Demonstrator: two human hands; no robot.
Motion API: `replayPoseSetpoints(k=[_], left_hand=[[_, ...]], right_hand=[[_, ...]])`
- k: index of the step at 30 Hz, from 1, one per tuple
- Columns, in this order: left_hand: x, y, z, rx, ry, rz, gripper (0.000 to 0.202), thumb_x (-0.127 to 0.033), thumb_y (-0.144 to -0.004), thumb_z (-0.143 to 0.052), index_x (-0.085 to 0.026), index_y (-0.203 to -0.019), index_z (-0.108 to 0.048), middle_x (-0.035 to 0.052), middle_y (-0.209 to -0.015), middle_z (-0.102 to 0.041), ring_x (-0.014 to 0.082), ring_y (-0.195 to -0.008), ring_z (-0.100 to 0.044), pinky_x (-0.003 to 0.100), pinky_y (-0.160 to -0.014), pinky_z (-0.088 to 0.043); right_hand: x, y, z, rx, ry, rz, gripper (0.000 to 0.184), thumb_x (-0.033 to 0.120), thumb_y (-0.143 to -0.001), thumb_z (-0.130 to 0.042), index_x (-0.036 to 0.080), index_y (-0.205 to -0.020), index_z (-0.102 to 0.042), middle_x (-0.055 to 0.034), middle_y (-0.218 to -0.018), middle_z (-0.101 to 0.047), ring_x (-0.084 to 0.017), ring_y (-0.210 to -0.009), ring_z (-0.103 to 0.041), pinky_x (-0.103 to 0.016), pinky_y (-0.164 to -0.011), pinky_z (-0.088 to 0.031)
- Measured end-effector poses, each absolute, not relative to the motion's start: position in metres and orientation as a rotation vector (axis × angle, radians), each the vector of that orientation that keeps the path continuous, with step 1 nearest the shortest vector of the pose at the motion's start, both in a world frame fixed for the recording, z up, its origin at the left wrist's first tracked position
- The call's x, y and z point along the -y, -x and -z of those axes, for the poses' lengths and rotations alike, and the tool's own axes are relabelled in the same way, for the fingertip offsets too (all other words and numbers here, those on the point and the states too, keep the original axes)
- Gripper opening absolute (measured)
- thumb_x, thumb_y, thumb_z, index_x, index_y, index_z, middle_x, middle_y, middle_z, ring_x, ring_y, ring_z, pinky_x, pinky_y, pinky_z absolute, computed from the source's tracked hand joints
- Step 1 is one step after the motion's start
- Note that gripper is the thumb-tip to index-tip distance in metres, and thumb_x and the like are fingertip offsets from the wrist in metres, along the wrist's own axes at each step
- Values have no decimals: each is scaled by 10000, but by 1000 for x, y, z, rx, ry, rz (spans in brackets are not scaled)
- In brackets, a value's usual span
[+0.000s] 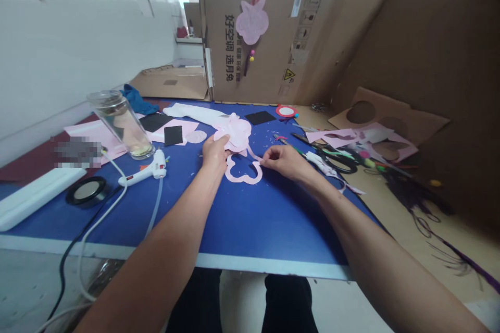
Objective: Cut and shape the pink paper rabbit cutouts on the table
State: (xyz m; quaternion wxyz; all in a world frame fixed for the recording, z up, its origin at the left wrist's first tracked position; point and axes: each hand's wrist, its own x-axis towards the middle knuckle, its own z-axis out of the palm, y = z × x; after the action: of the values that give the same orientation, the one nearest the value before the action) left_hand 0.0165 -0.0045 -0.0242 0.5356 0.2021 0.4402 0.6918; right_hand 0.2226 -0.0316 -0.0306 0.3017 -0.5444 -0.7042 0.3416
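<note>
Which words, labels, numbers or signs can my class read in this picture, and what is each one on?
"好空调 选月兔": large black print on the cardboard panel.
"健康 环保 智能": smaller line beside it, its start unclear near the pink flower cutout.
Yellow triangular warning sign on the same panel; its symbol resembles a flame.
Too small or blurred: white label, handling pictograms; both on that panel.

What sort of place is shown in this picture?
Probably a small craft workspace: a glue gun lies on the blue table, cardboard with round cutouts is at the right, and the left hand holds a pink flower shape.
</note>
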Motion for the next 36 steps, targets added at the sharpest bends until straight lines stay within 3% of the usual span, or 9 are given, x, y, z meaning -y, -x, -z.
replayPoseSetpoints(k=[6, 11, 17, 23, 30, 36], left_hand=[[-1, -9, 25, -999, -348, -1711, 247, 3, -816, -691, -157, -1004, -713, 116, -1034, -797, 287, -1008, -782, 504, -937, -637], [-4, -7, 26, -983, -312, -1733, 280, 7, -818, -689, -178, -1028, -709, 90, -1057, -799, 264, -1049, -772, 490, -973, -623], [-4, -6, 26, -1034, -366, -1680, 271, -6, -819, -687, -183, -1023, -706, 70, -1006, -800, 218, -920, -777, 454, -918, -640], [3, -15, 29, -1123, -667, -1478, 209, -45, -771, -724, -161, -945, -725, 81, -885, -784, 213, -730, -751, 433, -769, -660], [12, -27, 32, -1131, -888, -1361, 203, -122, -717, -771, -154, -916, -743, 94, -869, -773, 221, -718, -734, 382, -693, -641], [12, -26, 29, -1007, -894, -1375, 271, -189, -698, -827, -162, -957, -754, 83, -882, -787, 208, -734, -728, 379, -726, -636]], right_hand=[[33, -221, 19, 1398, 1251, -1220, 238, 307, -665, -843, 202, -802, -678, -22, -756, -738, -158, -699, -672, -265, -659, -525], [33, -226, 14, 1181, 1067, -1226, 265, 271, -654, -876, 209, -825, -684, 23, -730, -694, -108, -632, -622, -244, -660, -554], [30, -236, 4, 993, 922, -1337, 254, 246, -685, -856, 230, -852, -666, 7, -735, -701, -177, -722, -724, -279, -658, -597], [30, -249, -7, 971, 784, -1402, 201, 198, -724, -814, 221, -869, -677, -21, -752, -719, -180, -735, -728, -286, -680, -627], [36, -251, -14, 886, 626, -1607, 222, 164, -732, -795, 212, -907, -668, 0, -722, -684, -126, -657, -672, -192, -578, -568], [31, -245, -5, 934, 873, -1431, 167, 138, -740, -762, 188, -874, -675, -32, -714, -709, -158, -643, -704, -233, -571, -589]])
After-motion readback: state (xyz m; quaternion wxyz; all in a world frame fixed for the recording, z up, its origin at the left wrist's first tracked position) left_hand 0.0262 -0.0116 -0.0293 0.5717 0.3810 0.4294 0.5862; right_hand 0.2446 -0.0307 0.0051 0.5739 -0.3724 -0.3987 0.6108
